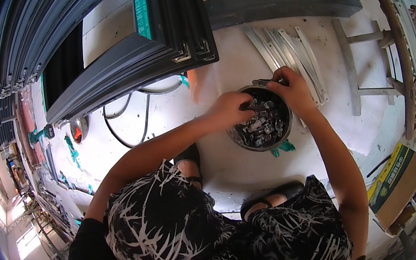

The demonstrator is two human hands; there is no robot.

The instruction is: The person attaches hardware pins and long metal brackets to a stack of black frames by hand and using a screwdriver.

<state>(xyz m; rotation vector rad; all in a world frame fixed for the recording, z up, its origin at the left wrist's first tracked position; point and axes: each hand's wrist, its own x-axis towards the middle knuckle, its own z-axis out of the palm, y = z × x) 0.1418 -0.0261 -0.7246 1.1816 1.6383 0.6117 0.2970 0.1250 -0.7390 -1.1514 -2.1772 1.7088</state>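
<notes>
A round metal bowl (287, 133) stands on the floor between my feet and holds many small metal clips (264, 127), some shiny and some dark. My left hand (229, 109) reaches over its left side, slightly blurred. Its thumb and fingers are curled together at the clips, and what they hold is hidden. At the far rim is my right hand (292, 87), thumb and fingers pinched at some small dark metal pieces (262, 83) lying along the edge. Their exact kind does not show.
Several silver metal strips (290, 56) lie fanned out beyond the bowl. Dark frames (142, 67) are stacked at the left, near a black cable loop (146, 121). An open cardboard box (400, 183) stands at the right, with a wooden rack (357, 71) farther back.
</notes>
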